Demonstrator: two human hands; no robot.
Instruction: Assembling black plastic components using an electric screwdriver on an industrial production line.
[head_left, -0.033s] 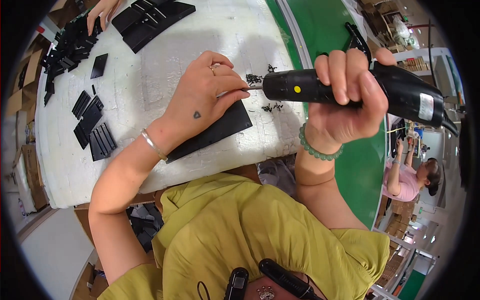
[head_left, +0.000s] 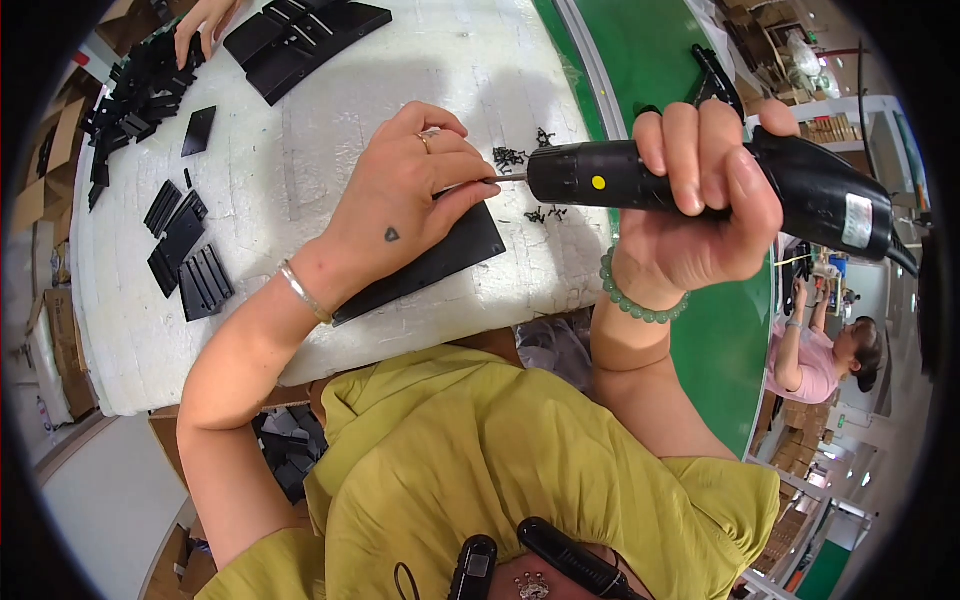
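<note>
My right hand (head_left: 705,190) is wrapped round a black electric screwdriver (head_left: 590,174), held level with its nose to the left. From the nose a thin metal screwdriver bit (head_left: 512,178) runs to the fingertips of my left hand (head_left: 400,190). The left thumb and forefinger pinch closed at the end of the bit; whether they also hold a screw is hidden. Below that hand a flat black panel (head_left: 430,265) lies on the white work surface (head_left: 330,120), partly covered by hand and wrist. Small dark screws (head_left: 510,158) lie in loose piles by the screwdriver's nose.
Black slotted parts (head_left: 185,240) lie at the left, with a heap of black pieces (head_left: 140,100) behind. Another person's hand (head_left: 205,30) reaches to that heap. Larger black panels (head_left: 300,45) lie at the far side. A green surface (head_left: 715,350) borders the right.
My right hand and the screwdriver have shifted very slightly to the right, so a little more of the bit shows. The left hand stays almost in place.
</note>
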